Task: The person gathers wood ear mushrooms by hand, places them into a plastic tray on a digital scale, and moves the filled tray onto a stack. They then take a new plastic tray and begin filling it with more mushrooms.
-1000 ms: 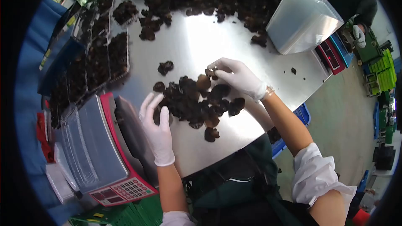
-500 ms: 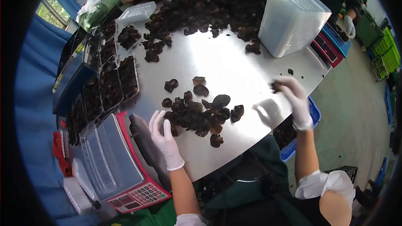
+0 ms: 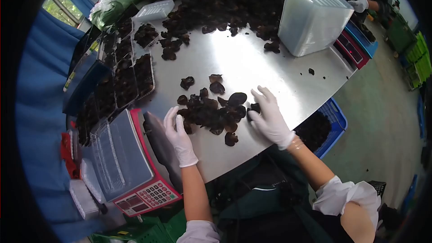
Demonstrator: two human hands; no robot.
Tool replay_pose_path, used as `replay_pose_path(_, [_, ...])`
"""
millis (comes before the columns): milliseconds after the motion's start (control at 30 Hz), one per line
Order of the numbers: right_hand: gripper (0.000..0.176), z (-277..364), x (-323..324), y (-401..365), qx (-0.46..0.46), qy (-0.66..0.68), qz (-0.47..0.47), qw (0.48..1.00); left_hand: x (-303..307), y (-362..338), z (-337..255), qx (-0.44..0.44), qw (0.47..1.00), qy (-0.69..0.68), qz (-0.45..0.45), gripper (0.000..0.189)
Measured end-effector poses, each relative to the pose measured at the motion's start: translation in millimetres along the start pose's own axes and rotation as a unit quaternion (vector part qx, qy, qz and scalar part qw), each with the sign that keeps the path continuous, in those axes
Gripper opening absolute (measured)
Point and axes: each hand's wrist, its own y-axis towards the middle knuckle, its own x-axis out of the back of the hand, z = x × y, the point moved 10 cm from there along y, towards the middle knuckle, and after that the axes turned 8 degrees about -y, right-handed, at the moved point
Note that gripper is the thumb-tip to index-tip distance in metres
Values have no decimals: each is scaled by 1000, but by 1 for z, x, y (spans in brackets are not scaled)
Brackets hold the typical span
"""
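Observation:
Dark brown, wrinkled fungus pieces (image 3: pixel 204 110) form a small loose pile on the metal table (image 3: pixel 180 63). Beside its left edge is my left hand (image 3: pixel 180 140), white-gloved, fingers apart and holding nothing. My right hand (image 3: pixel 271 119), also gloved, reaches over the table at the right of the pile with its fingers spread. A dark piece (image 3: pixel 254 108) lies at its fingertips, partly covered by them; no grip on it shows.
Clear trays of fungus (image 3: pixel 128 81) line the left side, behind a red-edged scale (image 3: pixel 155 194). A large heap (image 3: pixel 229 2) covers the far table, near stacked clear trays (image 3: pixel 310 20). A blue basket (image 3: pixel 340 123) stands below the right edge. Co-workers' gloved hands (image 3: pixel 358 3) show beyond.
My right hand has moved left from the table's right edge to the pile, and the dark piece it held is no longer visible in it. My left hand stays nearly in place.

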Motion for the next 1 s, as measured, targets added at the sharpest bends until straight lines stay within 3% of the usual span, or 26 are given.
replay_pose_path(67, [58,20,-33,12,28,-18,49,998,1,0,-1,-35,999,28,6,25])
replay_pose_path(167, [59,69,-64,12,113,-62,98,987,1,-2,-3,-10,1000,8,-2,25])
replay_pose_path(233, [54,81,-69,10,147,-75,93,982,0,-4,-3,0,1000,-19,-7,25])
replay_pose_path(300, [39,80,-58,24,182,-18,68,981,-1,-2,-3,-13,1000,3,2,25])
replay_pose_path(333, [28,66,-49,47,138,90,98,981,-1,-1,-1,-13,1000,3,4,25])
replay_pose_path(367, [26,39,-49,65,20,162,132,978,0,0,-2,-12,1000,2,0,25])
replay_pose_path(400, [27,24,-38,80,-24,159,108,981,0,0,-2,2,1000,-7,-3,25])
replay_pose_path(433, [26,16,-32,97,3,124,57,991,-1,0,-1,16,1000,-16,-4,25])
replay_pose_path(500, [27,5,-40,118,-5,74,71,995,-3,1,-1,19,1000,-11,-3,25])
replay_pose_path(567, [29,8,-72,124,18,-145,184,972,-2,-1,1,19,1000,-5,-3,25])
replay_pose_path(600, [33,23,-74,123,77,-178,122,973,-4,-2,-1,8,1000,-9,0,25])
replay_pose_path(633, [33,20,-78,127,80,-177,122,973,-5,-2,-3,-3,1000,-12,2,25])
replay_pose_path(733, [25,13,-101,128,49,52,251,965,-5,-3,-4,0,999,-47,11,25])
replay_pose_path(833, [23,2,-92,141,13,84,269,959,-3,-2,1,21,996,-81,9,26])
replay_pose_path(867, [29,5,-86,149,74,15,220,973,1,0,-1,5,999,-48,-9,27])
replay_pose_path(933, [35,4,-96,152,90,22,179,979,9,8,1,-14,999,4,-29,32])
replay_pose_path(1000, [54,10,-116,156,130,4,140,982,7,25,9,-10,999,1,-31,34])
